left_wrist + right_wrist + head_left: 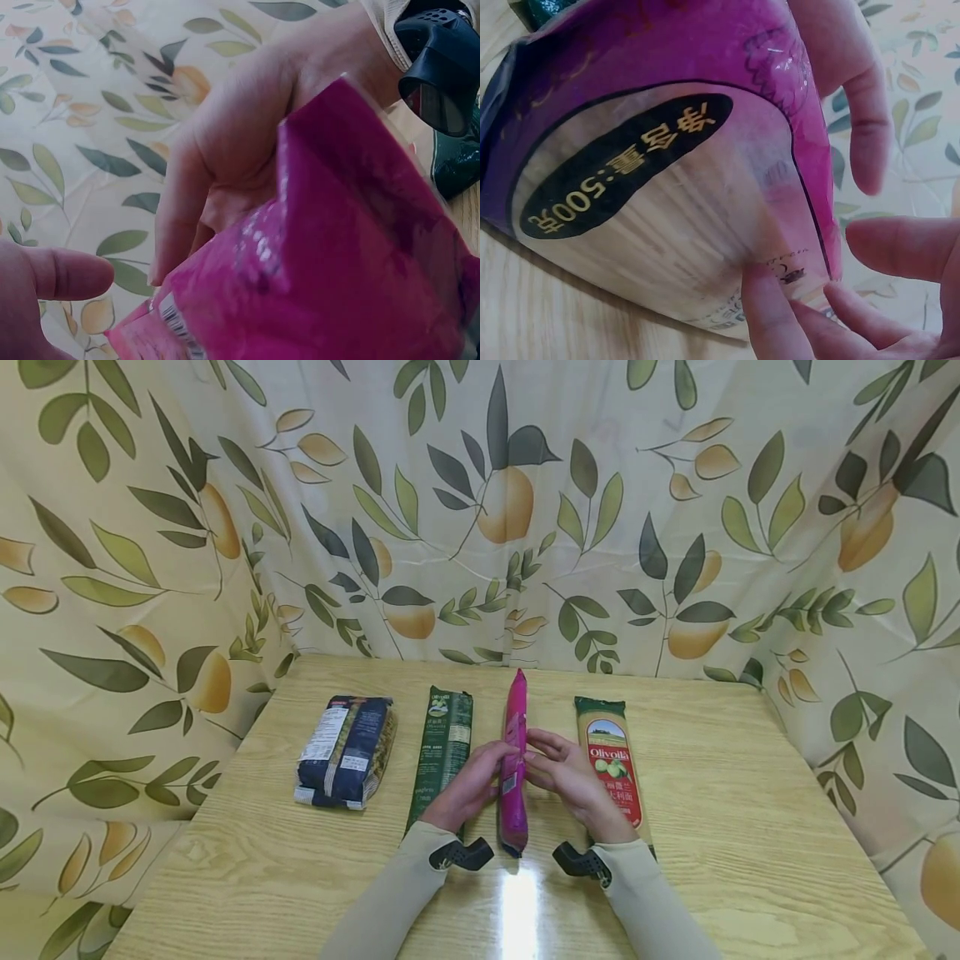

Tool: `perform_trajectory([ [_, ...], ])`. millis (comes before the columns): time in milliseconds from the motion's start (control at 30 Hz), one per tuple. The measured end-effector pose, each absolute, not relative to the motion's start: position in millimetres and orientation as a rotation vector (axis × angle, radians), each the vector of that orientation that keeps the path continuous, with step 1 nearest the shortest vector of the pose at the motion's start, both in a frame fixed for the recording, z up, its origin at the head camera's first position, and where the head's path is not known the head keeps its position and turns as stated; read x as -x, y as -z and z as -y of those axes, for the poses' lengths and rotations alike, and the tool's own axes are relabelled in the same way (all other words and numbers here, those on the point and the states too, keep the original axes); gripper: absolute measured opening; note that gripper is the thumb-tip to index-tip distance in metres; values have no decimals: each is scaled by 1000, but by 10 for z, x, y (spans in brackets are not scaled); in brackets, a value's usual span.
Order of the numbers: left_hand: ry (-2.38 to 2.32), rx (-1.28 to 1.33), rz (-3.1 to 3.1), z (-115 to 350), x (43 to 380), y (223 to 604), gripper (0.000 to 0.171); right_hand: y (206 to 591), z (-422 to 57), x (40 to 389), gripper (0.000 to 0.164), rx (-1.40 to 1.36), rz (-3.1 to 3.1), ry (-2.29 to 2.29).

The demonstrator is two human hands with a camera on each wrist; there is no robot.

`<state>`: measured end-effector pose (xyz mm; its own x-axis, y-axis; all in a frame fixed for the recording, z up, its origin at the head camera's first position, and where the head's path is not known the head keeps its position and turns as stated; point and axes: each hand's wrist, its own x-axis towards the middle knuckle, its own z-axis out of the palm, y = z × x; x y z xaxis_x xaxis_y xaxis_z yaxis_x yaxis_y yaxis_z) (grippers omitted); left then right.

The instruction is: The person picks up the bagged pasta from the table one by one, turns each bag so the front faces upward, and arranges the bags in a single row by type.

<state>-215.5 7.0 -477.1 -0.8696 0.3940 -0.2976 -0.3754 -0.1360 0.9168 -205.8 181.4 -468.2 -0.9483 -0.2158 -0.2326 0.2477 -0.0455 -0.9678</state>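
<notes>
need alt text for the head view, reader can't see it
A person's left hand and right hand hold a magenta packet between them, edge-on, at a wooden table. Left of it lie a green packet and a navy bag; right, a red-labelled packet. Leaf-patterned cloth hangs behind.

We seem to be in a small curtained-off tabletop booth, its back and both sides hung with cream fabric drapes (480, 568) printed with green leaves and orange fruit, which hide whatever room lies beyond, so we cannot tell whether it is a home or a studio. On the pale wood-grain table (727, 810) we see packaged groceries, among them a slim magenta plastic packet (514, 810) and a plump navy plastic bag (345, 752) with a see-through side.
</notes>
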Motion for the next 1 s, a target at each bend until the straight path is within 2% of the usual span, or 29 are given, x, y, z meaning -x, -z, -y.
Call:
perform_trajectory([
  [500, -2046, 59, -1698, -65, 2176, 4780, 44, 4697, -1752, 2031, 48, 19, -1914, 2070],
  [800, -2053, 117, -1716, -95, 2195, 4824, 70, 4706, -1737, 2036, 47, 11, -1899, 2084],
  [1000, -2042, 116, -1744, -96, 2193, 4859, 77, 4723, -1741, 2041, 46, -15, -1906, 2099],
])
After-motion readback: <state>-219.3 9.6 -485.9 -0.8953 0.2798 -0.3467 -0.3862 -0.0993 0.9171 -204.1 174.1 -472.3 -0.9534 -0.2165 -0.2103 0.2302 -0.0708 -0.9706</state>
